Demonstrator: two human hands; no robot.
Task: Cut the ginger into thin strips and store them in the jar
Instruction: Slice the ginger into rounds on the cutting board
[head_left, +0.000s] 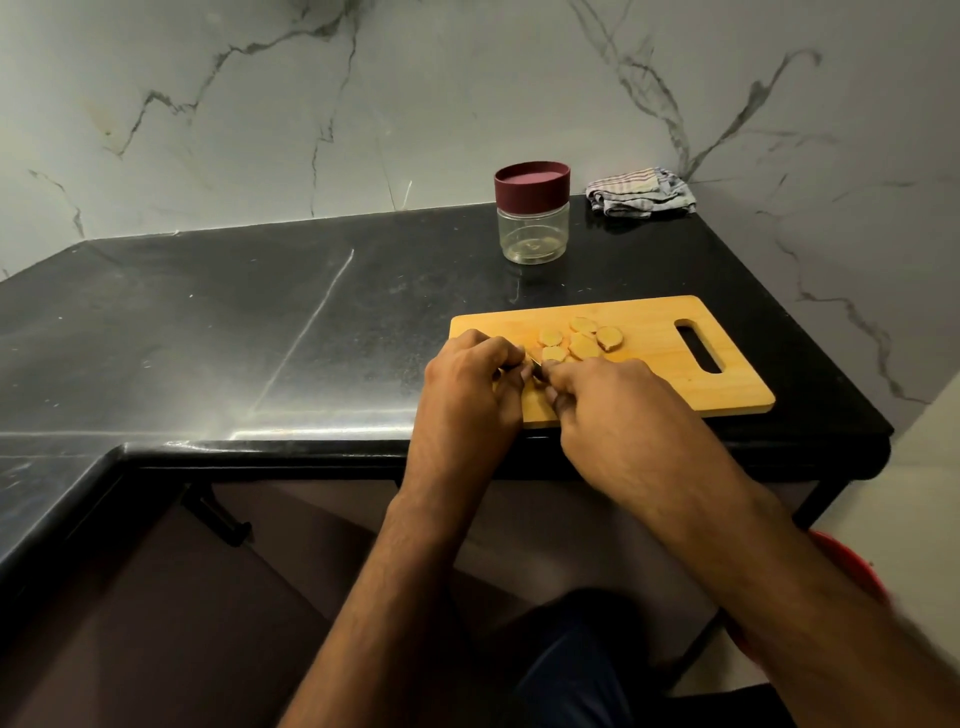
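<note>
We have both hands meeting at the near left corner of the pale wooden cutting board (649, 332), which lies on the black stone counter (234, 322). Our left hand (470, 379) is curled, fingers bunched together, apparently pinning a piece of ginger that we cannot see under the knuckles. Our right hand (608, 410) is curled too, around what looks like a small dark-bladed knife (536, 368); only a sliver shows between the two hands. The round tan ginger slices (582, 343) lie just beyond the fingertips, to the far right, so the right hand is nearer to them. We judge that the next cut depends on drawing a slice back under the blade. The clear jar with the maroon lid (532, 218) stands well apart at the far side, lid on.
</note>
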